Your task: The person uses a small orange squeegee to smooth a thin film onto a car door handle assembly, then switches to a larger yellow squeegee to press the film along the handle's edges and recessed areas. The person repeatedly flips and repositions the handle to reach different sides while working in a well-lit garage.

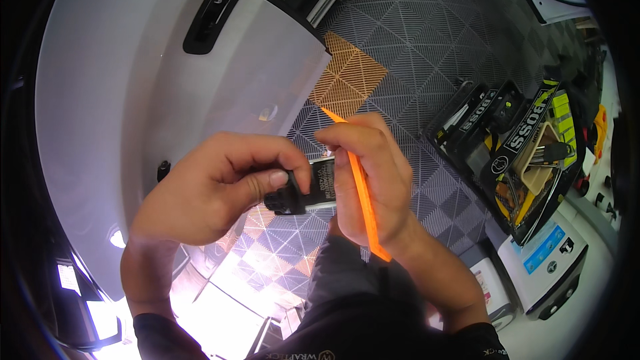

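Two hands are close together in the middle of the head view. My left hand [200,187] pinches a small black plastic part [287,203] between thumb and forefinger. The part has a flat end with fine pale print, which reaches across to the fingers of my right hand [380,173]. A long, thin orange pry tool [361,193] lies along the palm side of that right hand, its pointed tip past the forefinger. My right fingers close around both the tool and the part's edge. What lies behind those fingers is hidden.
A silver car door [147,93] with a black handle area [212,17] fills the left side. At the right, an open tool bag [527,153] holds several tools, above a white box [547,253]. Patterned grey floor tiles [413,33] lie below, with bright glare at lower left.
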